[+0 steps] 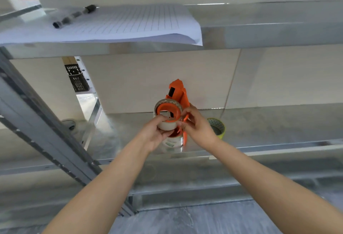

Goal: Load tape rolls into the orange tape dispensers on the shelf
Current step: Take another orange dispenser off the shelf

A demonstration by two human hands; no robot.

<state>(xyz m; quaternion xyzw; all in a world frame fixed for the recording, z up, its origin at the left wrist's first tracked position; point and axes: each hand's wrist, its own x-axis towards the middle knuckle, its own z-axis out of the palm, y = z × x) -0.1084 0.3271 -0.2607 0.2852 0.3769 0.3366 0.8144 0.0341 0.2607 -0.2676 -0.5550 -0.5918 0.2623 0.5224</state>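
Note:
An orange tape dispenser is held upright above the metal shelf. A clear tape roll sits on its orange hub. My left hand grips the roll from below and the left. My right hand holds the dispenser's right side, fingertips at the roll's edge. Directly below, a second clear tape roll with an orange dispenser part stands on the shelf, partly hidden by my hands. A yellow-green tape roll lies on the shelf to the right.
The upper shelf carries lined paper and a dark marker. A grey upright post slants at the left. A black crate shows behind. Crumpled clear plastic lies at the shelf's left.

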